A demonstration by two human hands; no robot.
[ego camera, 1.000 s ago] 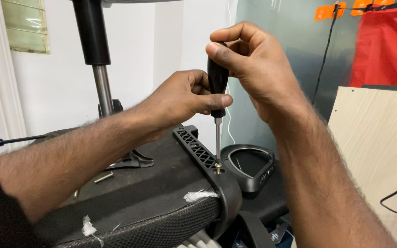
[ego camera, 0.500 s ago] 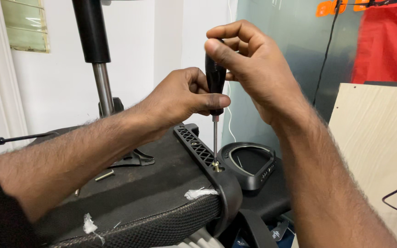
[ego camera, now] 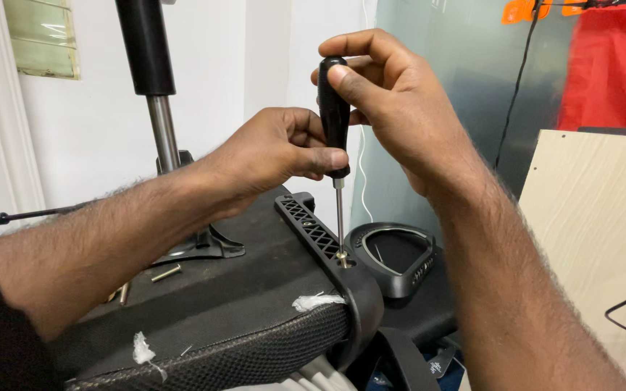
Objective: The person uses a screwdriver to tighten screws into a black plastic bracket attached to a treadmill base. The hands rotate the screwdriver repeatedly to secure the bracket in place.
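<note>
An upturned office chair seat (ego camera: 204,311) lies in front of me, its black underside up. A black ribbed plastic bracket (ego camera: 327,242) runs along its right edge. A screwdriver with a black handle (ego camera: 334,116) stands upright, its tip in a brass screw (ego camera: 343,259) in the bracket. My right hand (ego camera: 400,108) grips the top of the handle. My left hand (ego camera: 273,152) pinches the lower end of the handle with thumb and fingers.
The chair's gas-lift column (ego camera: 150,80) rises from a metal plate on the seat. Loose brass screws (ego camera: 164,273) lie on the seat near it. A black armrest part (ego camera: 396,257) lies to the right, beside a pale wooden board (ego camera: 595,232). Torn white stuffing (ego camera: 316,300) shows at the seat edge.
The hands and screwdriver stay on the same screw; only slight shifts of the fingers on the handle show.
</note>
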